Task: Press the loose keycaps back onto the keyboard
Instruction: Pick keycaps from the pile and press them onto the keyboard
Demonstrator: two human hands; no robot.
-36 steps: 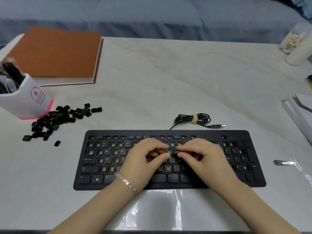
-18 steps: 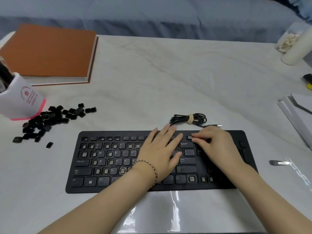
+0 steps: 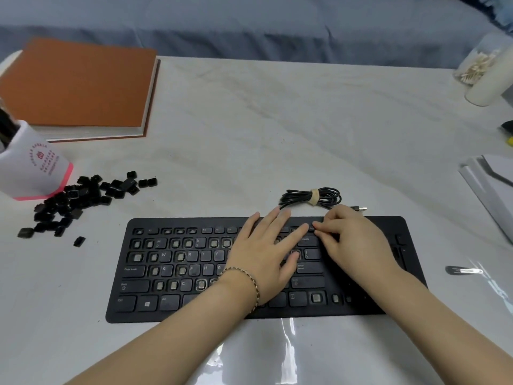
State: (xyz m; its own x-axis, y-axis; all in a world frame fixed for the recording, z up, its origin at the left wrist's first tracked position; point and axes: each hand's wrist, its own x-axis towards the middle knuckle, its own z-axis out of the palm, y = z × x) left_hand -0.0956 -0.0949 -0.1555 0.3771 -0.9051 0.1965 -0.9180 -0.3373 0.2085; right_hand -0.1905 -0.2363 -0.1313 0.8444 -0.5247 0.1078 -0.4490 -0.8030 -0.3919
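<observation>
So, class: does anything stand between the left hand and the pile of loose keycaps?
Nothing visible does. The left hand lies flat on the keyboard; only keyboard and bare table lie between it and the pile of loose keycaps.

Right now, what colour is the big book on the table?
The book has an orange-brown cover, clearest in the head view.

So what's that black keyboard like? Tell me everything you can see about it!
The keyboard is black, flat and looks plastic, lying on the white table. Many keycaps are missing, showing pale sockets; others are in place. Its cable lies coiled and tied behind it. The left hand rests flat across the middle; the right hand touches the top row with bent fingers.
</observation>
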